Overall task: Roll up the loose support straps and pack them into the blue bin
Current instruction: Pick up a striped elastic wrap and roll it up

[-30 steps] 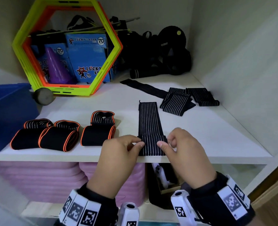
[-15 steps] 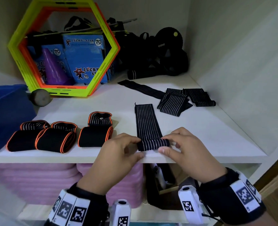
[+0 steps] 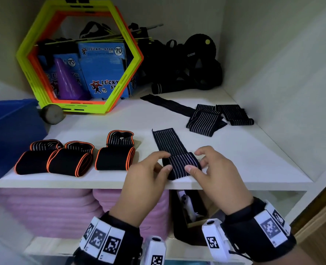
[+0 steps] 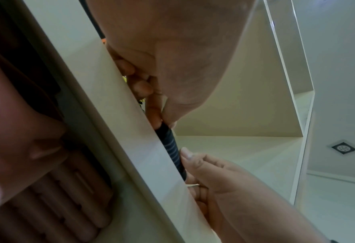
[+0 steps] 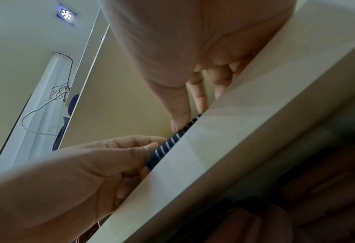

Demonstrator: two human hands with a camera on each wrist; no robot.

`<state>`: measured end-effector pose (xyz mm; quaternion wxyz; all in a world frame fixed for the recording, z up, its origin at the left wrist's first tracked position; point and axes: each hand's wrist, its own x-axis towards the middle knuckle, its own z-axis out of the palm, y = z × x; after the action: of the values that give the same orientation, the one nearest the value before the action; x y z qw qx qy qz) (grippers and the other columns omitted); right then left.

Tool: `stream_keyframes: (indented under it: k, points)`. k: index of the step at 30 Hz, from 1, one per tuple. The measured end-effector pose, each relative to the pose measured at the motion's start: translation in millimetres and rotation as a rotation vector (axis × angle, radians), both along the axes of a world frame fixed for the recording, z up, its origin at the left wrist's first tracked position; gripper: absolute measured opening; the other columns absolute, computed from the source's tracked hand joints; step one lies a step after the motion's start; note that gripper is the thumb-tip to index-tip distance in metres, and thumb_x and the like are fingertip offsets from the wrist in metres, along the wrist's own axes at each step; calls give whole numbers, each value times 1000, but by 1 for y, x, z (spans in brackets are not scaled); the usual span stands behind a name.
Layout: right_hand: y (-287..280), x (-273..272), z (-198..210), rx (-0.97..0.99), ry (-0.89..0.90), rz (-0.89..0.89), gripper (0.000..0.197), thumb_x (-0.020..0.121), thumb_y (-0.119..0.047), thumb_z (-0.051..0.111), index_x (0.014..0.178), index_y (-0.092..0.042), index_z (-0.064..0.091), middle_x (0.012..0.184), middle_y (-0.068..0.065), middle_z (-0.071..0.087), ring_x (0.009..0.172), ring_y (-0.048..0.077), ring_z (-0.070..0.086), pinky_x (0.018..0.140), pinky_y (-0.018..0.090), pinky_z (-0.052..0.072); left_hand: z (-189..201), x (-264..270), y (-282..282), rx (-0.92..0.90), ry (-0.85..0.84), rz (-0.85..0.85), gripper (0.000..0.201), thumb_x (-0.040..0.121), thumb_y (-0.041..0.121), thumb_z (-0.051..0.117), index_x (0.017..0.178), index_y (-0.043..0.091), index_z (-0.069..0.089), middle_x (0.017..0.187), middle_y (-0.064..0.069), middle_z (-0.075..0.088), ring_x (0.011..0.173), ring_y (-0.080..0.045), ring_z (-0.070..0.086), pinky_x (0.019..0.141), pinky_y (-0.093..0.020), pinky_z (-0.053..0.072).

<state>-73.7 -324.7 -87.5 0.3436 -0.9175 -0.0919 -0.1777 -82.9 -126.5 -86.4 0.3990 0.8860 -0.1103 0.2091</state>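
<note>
A black strap with white stripes (image 3: 180, 165) lies at the front edge of the white shelf (image 3: 254, 165), its near end rolled up and its flat tail (image 3: 167, 140) running away from me. My left hand (image 3: 167, 161) pinches the roll's left end and my right hand (image 3: 194, 160) pinches its right end. The left wrist view shows the roll (image 4: 171, 148) at the shelf lip between both thumbs, and so does the right wrist view (image 5: 168, 146). More loose striped straps (image 3: 206, 120) lie at the back right. The blue bin (image 3: 11, 131) stands at the far left.
Three rolled black wraps with orange edges (image 3: 70, 161) sit between the bin and my hands. Behind them stand hexagon rings (image 3: 78, 58), blue boxes, a purple cone and a grey ball (image 3: 52, 113). Black gear (image 3: 192, 67) fills the back corner. Pink mats (image 3: 43, 211) lie below.
The roll has grown thicker and moved away from me along the strap, so the flat tail is shorter. Both hands have kept hold of its ends.
</note>
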Motion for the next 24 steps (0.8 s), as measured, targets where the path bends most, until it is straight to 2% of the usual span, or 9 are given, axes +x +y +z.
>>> stream_keyframes:
  k: [3, 6, 10, 12, 14, 16, 18, 21, 24]
  points:
    - [-3, -3, -5, -64, -6, 47, 44, 81, -51, 71, 119, -30, 63, 95, -12, 56, 81, 5, 51, 76, 23, 41, -1, 1, 0, 98, -20, -4, 28, 90, 44, 66, 114, 31, 72, 90, 13, 69, 78, 0, 60, 78, -27, 53]
    - [-9, -3, -5, -45, -2, 80, 41, 77, -44, 78, 114, -31, 66, 102, -15, 53, 94, 6, 54, 85, 23, 46, -2, 2, 4, 190, 8, -45, 62, 75, 66, 66, 125, 29, 68, 102, 16, 55, 97, -6, 55, 88, -22, 47]
    - [-12, -1, -6, -49, -15, 155, 28, 80, -37, 77, 104, -32, 63, 123, -22, 56, 109, 6, 53, 96, 33, 48, -6, 5, 11, 277, 25, -71, 66, 72, 55, 74, 130, 28, 65, 132, 13, 49, 119, -13, 49, 103, -29, 43]
    - [-14, 0, -7, -51, -27, 166, 24, 83, -37, 74, 103, -33, 61, 126, -24, 58, 105, 3, 53, 94, 33, 49, -3, 6, 14, 267, 33, -119, 61, 75, 45, 77, 131, 27, 64, 130, 15, 53, 116, -7, 53, 102, -28, 45]
    - [-16, -2, -5, -44, -27, 165, 21, 86, -38, 70, 104, -33, 61, 115, -23, 63, 94, -3, 53, 86, 22, 46, 1, 6, 15, 211, 40, -141, 54, 76, 37, 82, 127, 28, 66, 116, 19, 59, 98, 4, 55, 91, -20, 47]
    - [-16, -4, 0, -27, -21, 155, 20, 90, -42, 64, 107, -33, 61, 88, -19, 62, 81, -1, 54, 72, 14, 39, 5, 6, 16, 112, 77, -105, 45, 78, 31, 83, 119, 29, 67, 93, 23, 62, 79, 0, 57, 74, -13, 46]
    - [-16, -5, 4, 9, -47, 135, 22, 93, -45, 58, 110, -31, 60, 73, -16, 59, 72, 5, 57, 67, 18, 40, 6, 6, 16, 15, 120, -88, 38, 82, 31, 80, 117, 31, 65, 90, 23, 67, 73, -8, 59, 69, -14, 48]
    - [-14, -3, 2, 36, -39, 107, 27, 95, -39, 58, 120, -29, 55, 88, -19, 62, 75, 2, 60, 74, 24, 45, 2, 8, 11, -58, 115, -68, 32, 87, 32, 75, 116, 31, 60, 91, 15, 73, 70, -8, 62, 67, -18, 48]
    - [-12, -2, -3, 46, -40, 79, 35, 95, -28, 61, 127, -27, 49, 85, -14, 62, 75, 1, 59, 74, 26, 45, -1, 8, 4, -95, 79, -8, 21, 91, 30, 70, 109, 28, 60, 76, 9, 73, 63, -3, 61, 60, -12, 41]
